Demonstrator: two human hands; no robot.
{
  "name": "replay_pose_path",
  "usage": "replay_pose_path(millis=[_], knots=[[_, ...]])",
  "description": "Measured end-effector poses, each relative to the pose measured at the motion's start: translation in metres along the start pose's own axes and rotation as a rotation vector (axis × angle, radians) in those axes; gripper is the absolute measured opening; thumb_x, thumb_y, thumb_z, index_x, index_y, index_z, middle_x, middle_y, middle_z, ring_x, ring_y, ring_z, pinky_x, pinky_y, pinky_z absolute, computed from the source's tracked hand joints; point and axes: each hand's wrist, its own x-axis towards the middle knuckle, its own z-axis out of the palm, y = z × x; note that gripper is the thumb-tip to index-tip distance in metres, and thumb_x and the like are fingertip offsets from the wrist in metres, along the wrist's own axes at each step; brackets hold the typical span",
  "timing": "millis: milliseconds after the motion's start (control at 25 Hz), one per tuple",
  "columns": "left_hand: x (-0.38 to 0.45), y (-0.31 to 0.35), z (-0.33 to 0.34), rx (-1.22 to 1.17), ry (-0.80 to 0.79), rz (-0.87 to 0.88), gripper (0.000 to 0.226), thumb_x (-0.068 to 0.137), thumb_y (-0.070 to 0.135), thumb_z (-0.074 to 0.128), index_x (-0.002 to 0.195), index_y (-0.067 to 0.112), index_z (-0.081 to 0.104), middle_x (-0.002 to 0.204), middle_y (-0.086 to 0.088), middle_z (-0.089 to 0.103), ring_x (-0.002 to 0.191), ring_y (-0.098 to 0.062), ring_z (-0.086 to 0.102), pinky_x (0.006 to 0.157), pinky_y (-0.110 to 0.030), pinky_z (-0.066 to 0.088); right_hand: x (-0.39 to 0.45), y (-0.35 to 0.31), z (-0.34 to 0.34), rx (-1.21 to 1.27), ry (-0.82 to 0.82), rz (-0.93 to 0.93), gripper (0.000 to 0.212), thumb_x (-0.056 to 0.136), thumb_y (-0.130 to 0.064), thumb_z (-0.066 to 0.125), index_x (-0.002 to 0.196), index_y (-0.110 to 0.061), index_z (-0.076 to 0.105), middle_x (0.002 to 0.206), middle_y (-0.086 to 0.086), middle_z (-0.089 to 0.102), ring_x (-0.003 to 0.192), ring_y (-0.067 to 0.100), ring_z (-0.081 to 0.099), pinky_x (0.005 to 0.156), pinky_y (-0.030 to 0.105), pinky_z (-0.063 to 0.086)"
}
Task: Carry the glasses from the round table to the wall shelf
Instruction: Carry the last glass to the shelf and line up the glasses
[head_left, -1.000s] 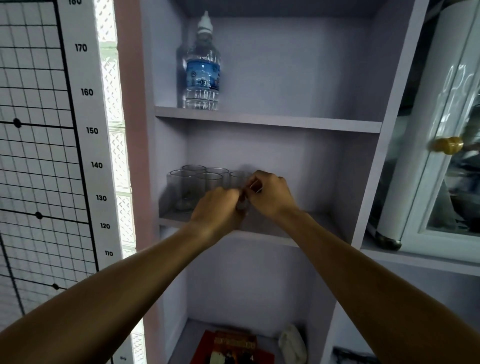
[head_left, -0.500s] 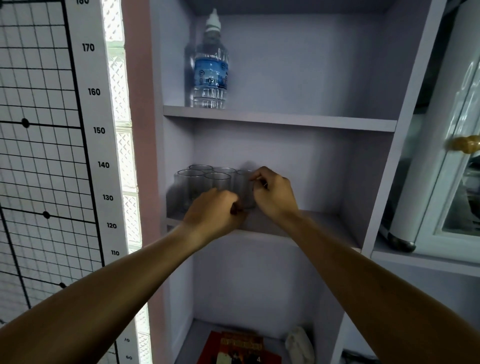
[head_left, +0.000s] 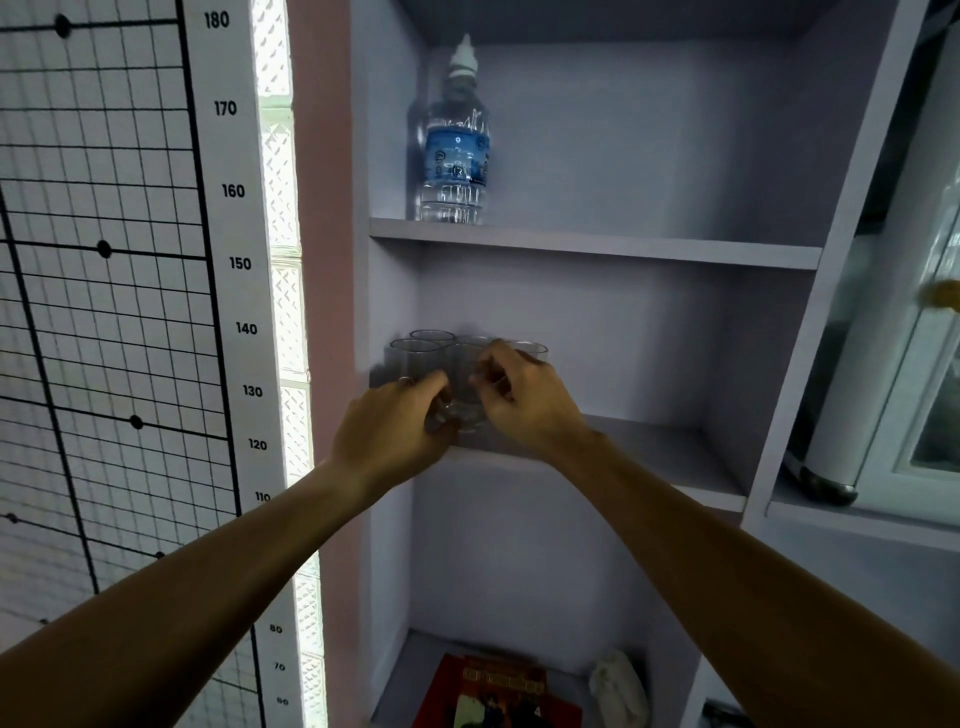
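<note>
Several clear glasses (head_left: 415, 358) stand grouped at the left end of the middle board of the lilac wall shelf (head_left: 649, 452). One more clear glass (head_left: 464, 410) sits low at the front of the group, between my two hands. My left hand (head_left: 392, 428) curls around its lower left side. Pinching its right side near the rim is my right hand (head_left: 527, 402). Another glass rim (head_left: 530, 347) shows just behind my right hand. The held glass's base is partly hidden by my fingers, and whether it rests on the board is unclear.
A water bottle (head_left: 456, 150) stands on the upper board. The right half of the middle board is bare. On the bottom board lie a red book (head_left: 493, 691) and a white cloth (head_left: 618, 686). A height chart (head_left: 228, 260) hangs left; a white cabinet door (head_left: 914, 364) stands right.
Both hands have shifted left along the middle board, bringing the glass between them closer to the group. The view has tilted slightly, so the shelf sits further right.
</note>
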Motion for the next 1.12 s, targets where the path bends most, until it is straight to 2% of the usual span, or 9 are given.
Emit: replay_pose_path(millis=[200, 400, 520, 600, 640, 720, 800, 880, 1120], knots=[[0.002, 0.024, 0.009, -0.072, 0.059, 0.082, 0.043, 0.082, 0.053, 0.066, 0.109, 0.023, 0.049, 0.103, 0.005, 0.071, 0.084, -0.016, 0.07, 0.061, -0.022, 0.046, -0.029, 0.01, -0.02, 0.008, 0.126, -0.04, 0.018, 0.091, -0.027, 0.051, 0.102, -0.013, 0.056, 0.094, 0.006, 0.064, 0.074, 0.024, 0.061, 0.066, 0.042, 0.055], [0.012, 0.063, 0.029, -0.139, 0.033, 0.154, 0.04, 0.085, 0.051, 0.064, 0.11, 0.023, 0.05, 0.102, 0.007, 0.071, 0.081, -0.015, 0.07, 0.058, -0.027, 0.054, -0.053, 0.031, -0.052, -0.038, 0.176, 0.026, 0.019, 0.086, -0.033, 0.047, 0.096, -0.018, 0.053, 0.087, 0.004, 0.061, 0.07, 0.022, 0.059, 0.063, 0.043, 0.054], [0.02, 0.083, 0.041, -0.167, -0.011, 0.167, 0.029, 0.089, 0.041, 0.061, 0.109, 0.024, 0.049, 0.099, 0.006, 0.072, 0.077, -0.015, 0.07, 0.05, -0.019, 0.043, -0.061, 0.041, -0.066, -0.029, 0.183, 0.12, 0.017, 0.092, -0.026, 0.054, 0.109, -0.022, 0.055, 0.093, 0.006, 0.065, 0.073, 0.021, 0.065, 0.065, 0.041, 0.058], [0.024, 0.09, 0.046, -0.174, -0.043, 0.168, 0.025, 0.09, 0.034, 0.061, 0.11, 0.022, 0.051, 0.101, 0.003, 0.073, 0.079, -0.016, 0.07, 0.048, -0.013, 0.03, -0.063, 0.043, -0.072, -0.002, 0.166, 0.219, 0.03, 0.095, -0.018, 0.059, 0.122, -0.026, 0.05, 0.091, 0.005, 0.067, 0.075, 0.018, 0.067, 0.069, 0.034, 0.061], [0.026, 0.093, 0.048, -0.183, -0.063, 0.163, 0.026, 0.09, 0.033, 0.061, 0.112, 0.022, 0.052, 0.103, 0.002, 0.072, 0.082, -0.017, 0.07, 0.049, -0.012, 0.028, -0.064, 0.044, -0.075, 0.01, 0.154, 0.262, 0.036, 0.094, -0.013, 0.061, 0.125, -0.027, 0.047, 0.088, 0.005, 0.068, 0.074, 0.017, 0.068, 0.07, 0.031, 0.061], [0.028, 0.098, 0.052, -0.2, -0.102, 0.142, 0.031, 0.089, 0.036, 0.062, 0.116, 0.021, 0.054, 0.111, 0.0, 0.07, 0.09, -0.02, 0.069, 0.053, -0.018, 0.036, -0.065, 0.046, -0.077, 0.022, 0.136, 0.305, 0.04, 0.091, -0.004, 0.062, 0.122, -0.024, 0.046, 0.087, 0.006, 0.069, 0.075, 0.016, 0.067, 0.069, 0.027, 0.058], [0.029, 0.1, 0.054, -0.196, -0.12, 0.115, 0.038, 0.087, 0.039, 0.062, 0.121, 0.024, 0.055, 0.12, 0.001, 0.066, 0.099, -0.022, 0.068, 0.066, -0.028, 0.05, -0.066, 0.047, -0.077, 0.009, 0.13, 0.319, 0.038, 0.089, 0.002, 0.059, 0.118, -0.02, 0.052, 0.093, 0.006, 0.069, 0.08, 0.018, 0.067, 0.07, 0.027, 0.056], [0.028, 0.101, 0.056, -0.174, -0.123, 0.105, 0.043, 0.084, 0.038, 0.062, 0.124, 0.025, 0.055, 0.125, 0.002, 0.064, 0.104, -0.024, 0.066, 0.075, -0.033, 0.054, -0.064, 0.05, -0.075, -0.003, 0.133, 0.324, 0.038, 0.089, 0.002, 0.056, 0.12, -0.019, 0.057, 0.103, 0.006, 0.07, 0.09, 0.021, 0.068, 0.077, 0.028, 0.058], [0.032, 0.097, 0.056, -0.155, -0.197, 0.054, 0.049, 0.079, 0.041, 0.063, 0.125, 0.026, 0.055, 0.125, -0.001, 0.061, 0.108, -0.03, 0.062, 0.077, -0.036, 0.054, -0.053, 0.054, -0.066, -0.005, 0.098, 0.339, 0.043, 0.099, -0.007, 0.046, 0.138, -0.02, 0.057, 0.128, 0.009, 0.067, 0.119, 0.024, 0.062, 0.101, 0.029, 0.047]])
